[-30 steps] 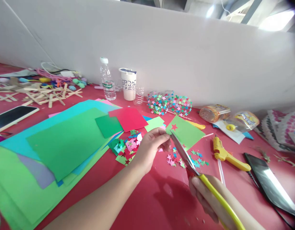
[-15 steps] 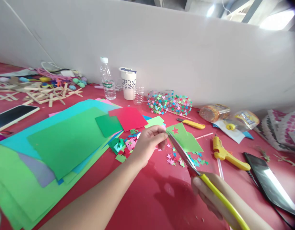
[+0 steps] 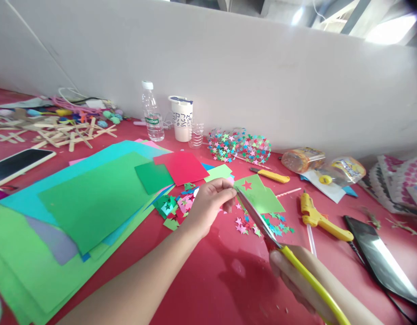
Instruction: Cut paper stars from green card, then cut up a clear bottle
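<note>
My right hand grips a pair of scissors with long yellow handles, its blades nearly together and pointing up and left. The tips meet the fingertips of my left hand, which is closed in a pinch. A small piece of paper, seemingly green, shows at that pinch, mostly hidden by fingers and blades. Just beyond the blades lie light green paper squares, with a red paper star on top. Small cut stars in several colours lie below the squares. Paper scraps are piled left of my left hand.
Coloured paper sheets cover the left side. A water bottle, a cup and star-covered clear plastic stand at the back. A yellow utility knife, a glue gun and a dark phone lie to the right.
Both hands hold nearly the same pose. The scissors and right hand have shifted very slightly left, and the blades look a little closer together.
</note>
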`<state>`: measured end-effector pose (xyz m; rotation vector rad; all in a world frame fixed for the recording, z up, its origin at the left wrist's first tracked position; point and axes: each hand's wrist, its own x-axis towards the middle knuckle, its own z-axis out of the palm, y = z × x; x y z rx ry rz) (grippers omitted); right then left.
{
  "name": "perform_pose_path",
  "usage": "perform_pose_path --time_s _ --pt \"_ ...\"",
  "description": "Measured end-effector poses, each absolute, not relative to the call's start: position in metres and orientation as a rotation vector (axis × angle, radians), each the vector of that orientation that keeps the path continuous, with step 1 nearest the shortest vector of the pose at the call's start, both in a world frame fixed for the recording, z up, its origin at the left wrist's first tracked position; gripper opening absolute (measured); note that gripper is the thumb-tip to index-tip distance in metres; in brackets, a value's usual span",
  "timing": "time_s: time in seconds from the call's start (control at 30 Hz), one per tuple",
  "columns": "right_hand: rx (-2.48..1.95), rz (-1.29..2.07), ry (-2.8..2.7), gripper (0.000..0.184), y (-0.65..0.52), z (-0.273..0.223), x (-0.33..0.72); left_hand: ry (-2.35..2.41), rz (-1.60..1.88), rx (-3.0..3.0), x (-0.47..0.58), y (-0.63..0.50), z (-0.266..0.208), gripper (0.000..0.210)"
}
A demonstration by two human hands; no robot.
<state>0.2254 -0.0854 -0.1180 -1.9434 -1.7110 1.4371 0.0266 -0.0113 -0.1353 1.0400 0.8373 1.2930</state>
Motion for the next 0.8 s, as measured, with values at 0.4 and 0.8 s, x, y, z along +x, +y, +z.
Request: perform_pose_path --time_s 0.4,0.8 --pt "-1.943 1.429 -1.727 0.053 -0.0851 -0.1182 0.2272 0.842 1.292 1.024 0.0258 -0.0098 -0.1387 0.009" --pt "-1.917 1.475 -1.714 0.054 -0.0821 -0.116 0.2262 0.848 1.286 1.002 0.0269 -0.0102 -0.139 0.01"
